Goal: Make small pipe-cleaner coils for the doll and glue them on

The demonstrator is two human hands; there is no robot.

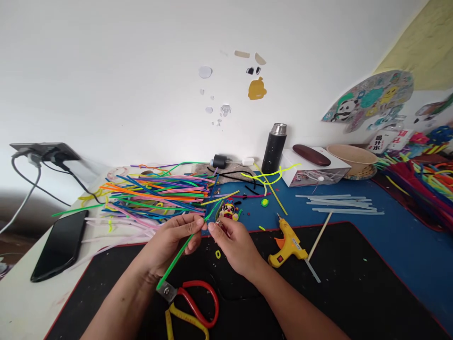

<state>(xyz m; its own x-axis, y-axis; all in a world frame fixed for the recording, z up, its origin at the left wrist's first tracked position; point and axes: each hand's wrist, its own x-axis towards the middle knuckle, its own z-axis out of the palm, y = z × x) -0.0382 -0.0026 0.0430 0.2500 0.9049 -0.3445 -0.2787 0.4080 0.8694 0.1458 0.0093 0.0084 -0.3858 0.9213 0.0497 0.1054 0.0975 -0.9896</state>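
Note:
A green pipe cleaner [179, 257] slants up from the scissors' blades to a bent end above my fingertips. My left hand [180, 233] pinches it between thumb and forefinger. Close beside it, my right hand [235, 243] has its thumb and forefinger pressed together; a small dark reddish bit shows there, too hidden to name. Just behind the hands sits a small colourful figurine [229, 211], partly covered by my right fingers. Scissors [193, 307] with one red and one yellow handle lie on the black mat below my hands.
Many coloured pipe cleaners [159, 191] are heaped at the left, near a black phone [60, 245]. To the right lie a yellow glue gun [290, 243] and several glue sticks [341, 203]. A black thermos [274, 148] and a white drawer box [314, 170] stand by the wall.

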